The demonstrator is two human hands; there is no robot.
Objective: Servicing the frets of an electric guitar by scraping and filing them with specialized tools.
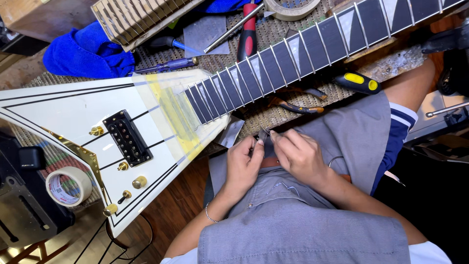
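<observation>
Over my lap, my left hand (243, 164) and my right hand (299, 155) meet, both pinching a small dark metal piece (264, 133) between their fingertips. What the piece is stays too small to tell. Just beyond the hands lies a white V-shaped electric guitar (73, 110) with black pinstripes, gold knobs and a black pickup (128, 138). Its dark fretboard (293, 54) runs up to the right. Yellowish masking tape (176, 115) covers the body around the end of the neck.
On the woven mat lie pliers (295, 105), a yellow-handled tool (359, 82), a red-handled tool (248, 34), a blue screwdriver (168, 65), a blue cloth (85, 51), a second fretted neck (137, 17) and small metal sheets (230, 133). Tape rolls sit at left (68, 186) and top (291, 9).
</observation>
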